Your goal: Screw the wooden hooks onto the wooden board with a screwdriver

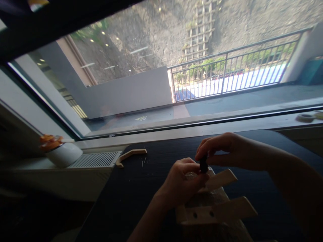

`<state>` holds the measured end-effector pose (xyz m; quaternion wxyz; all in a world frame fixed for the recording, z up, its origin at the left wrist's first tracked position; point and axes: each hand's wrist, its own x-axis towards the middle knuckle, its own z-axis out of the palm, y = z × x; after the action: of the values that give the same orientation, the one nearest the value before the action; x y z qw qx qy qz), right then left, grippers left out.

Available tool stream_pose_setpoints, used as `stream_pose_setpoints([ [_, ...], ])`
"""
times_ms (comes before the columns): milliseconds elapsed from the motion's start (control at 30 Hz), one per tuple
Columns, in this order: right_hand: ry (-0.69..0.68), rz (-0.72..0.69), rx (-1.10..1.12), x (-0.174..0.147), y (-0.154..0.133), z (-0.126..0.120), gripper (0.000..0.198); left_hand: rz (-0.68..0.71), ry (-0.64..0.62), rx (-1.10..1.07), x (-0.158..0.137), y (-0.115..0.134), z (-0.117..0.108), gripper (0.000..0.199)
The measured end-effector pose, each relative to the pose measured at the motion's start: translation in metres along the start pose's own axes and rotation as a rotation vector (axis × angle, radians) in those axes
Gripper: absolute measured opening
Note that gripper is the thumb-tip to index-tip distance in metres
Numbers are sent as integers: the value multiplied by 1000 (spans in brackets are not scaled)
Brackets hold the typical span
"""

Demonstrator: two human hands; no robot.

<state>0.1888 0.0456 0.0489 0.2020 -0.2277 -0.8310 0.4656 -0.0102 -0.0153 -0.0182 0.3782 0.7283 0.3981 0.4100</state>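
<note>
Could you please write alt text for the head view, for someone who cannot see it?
A person's left hand and right hand grip a small dark object over wooden pieces and clear plastic on a dark table. An angled wooden piece lies to the left; a window beyond shows a railing and rocky slope.

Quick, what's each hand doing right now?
Left hand: closed, fingers at the lower end of a small dark cylindrical piece.
Right hand: closed, pinching that piece's upper end.
</note>
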Motion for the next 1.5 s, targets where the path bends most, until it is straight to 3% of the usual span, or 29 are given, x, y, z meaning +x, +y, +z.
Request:
stream_pose_setpoints([
  [500,101,94,41,6,0,8,28,-38,7,47,-1,0,0,17],
  [733,15,8,2,2,1,2,29,-9,2,12,0,1,0,15],
  [933,4,30,49,2,2,0,29,-13,-7,18,0,0,1,17],
  [1300,97,80,19,5,4,8,25,-24,-24,61,0,2,0,16],
  [1500,6,16,-34,1,4,0,28,-7,-28,49,0,-1,-1,18],
])
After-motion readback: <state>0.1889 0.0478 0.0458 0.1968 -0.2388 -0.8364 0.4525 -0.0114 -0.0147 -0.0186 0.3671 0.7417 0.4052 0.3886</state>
